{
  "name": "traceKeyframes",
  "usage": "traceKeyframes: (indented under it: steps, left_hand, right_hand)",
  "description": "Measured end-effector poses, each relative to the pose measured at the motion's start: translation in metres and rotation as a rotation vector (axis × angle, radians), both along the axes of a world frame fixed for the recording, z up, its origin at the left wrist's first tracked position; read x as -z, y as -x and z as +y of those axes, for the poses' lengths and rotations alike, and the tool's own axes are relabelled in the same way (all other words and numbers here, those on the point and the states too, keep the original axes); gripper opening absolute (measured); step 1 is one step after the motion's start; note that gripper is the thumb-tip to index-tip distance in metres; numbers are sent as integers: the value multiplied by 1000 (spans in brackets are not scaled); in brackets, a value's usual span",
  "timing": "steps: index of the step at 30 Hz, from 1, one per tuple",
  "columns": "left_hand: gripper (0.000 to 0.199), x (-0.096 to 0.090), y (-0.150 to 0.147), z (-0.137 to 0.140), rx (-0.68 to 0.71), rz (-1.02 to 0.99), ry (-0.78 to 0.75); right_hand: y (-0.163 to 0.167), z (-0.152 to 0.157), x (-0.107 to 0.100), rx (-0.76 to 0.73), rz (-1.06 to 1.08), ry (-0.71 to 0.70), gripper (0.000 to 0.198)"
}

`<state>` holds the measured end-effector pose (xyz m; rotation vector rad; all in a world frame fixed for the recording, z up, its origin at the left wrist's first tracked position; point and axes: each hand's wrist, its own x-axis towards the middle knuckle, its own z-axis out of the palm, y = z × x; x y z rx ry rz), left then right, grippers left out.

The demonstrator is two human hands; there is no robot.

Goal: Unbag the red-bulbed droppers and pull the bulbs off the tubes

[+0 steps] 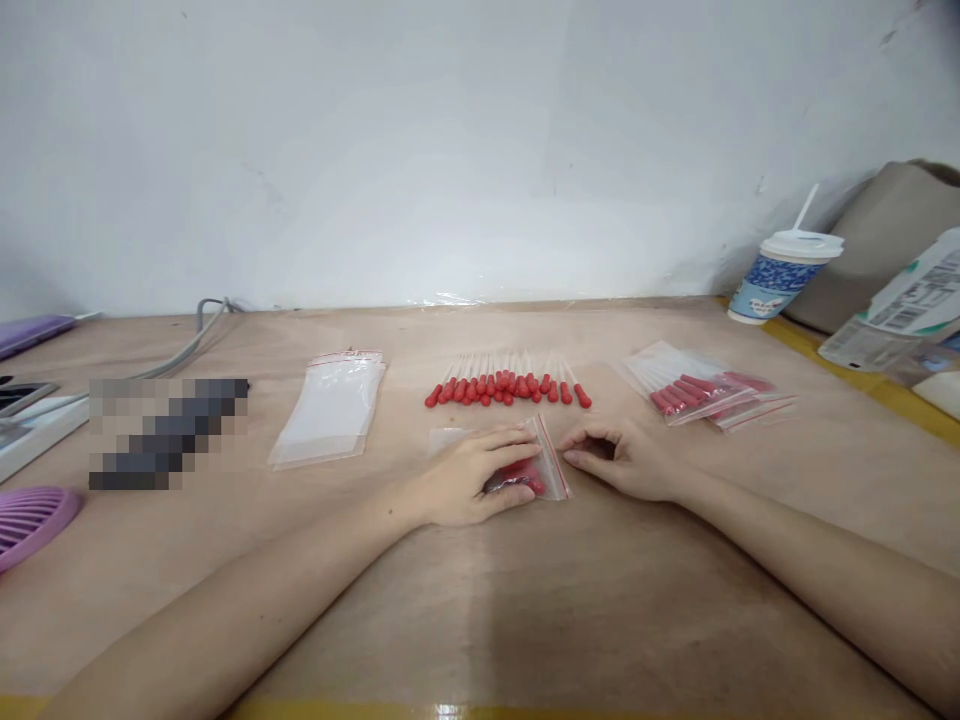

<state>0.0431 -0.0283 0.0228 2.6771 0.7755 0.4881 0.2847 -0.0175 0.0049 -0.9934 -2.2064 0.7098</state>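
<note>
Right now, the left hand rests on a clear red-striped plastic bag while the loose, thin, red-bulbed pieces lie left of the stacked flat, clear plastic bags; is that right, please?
Not quite; the head view shows the red-bulbed pieces to the right of the stacked bags. The rest stands.

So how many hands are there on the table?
2. The left hand lies over a small clear bag; the right hand is by the bag's red-striped end. I see no others.
</note>
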Motion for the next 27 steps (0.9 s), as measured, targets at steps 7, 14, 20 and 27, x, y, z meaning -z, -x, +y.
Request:
traceKeyframes:
  steps: [7, 14, 20, 27]
  left_hand:
    - [44, -1, -1, 4, -37, -64, 32]
    - [29, -1, -15, 14, -63, -56, -146]
    - [24, 1, -16, 15, -77, -84, -175]
    - [24, 2, -17, 15, -77, -96, -181]
  right_hand:
    - [6, -5, 1, -108, -7, -323, 10]
    - [11, -2, 5, -97, 29, -540, 5]
    - [13, -3, 4, -113, -8, -651, 8]
    - [12, -1, 4, -130, -44, -718, 7]
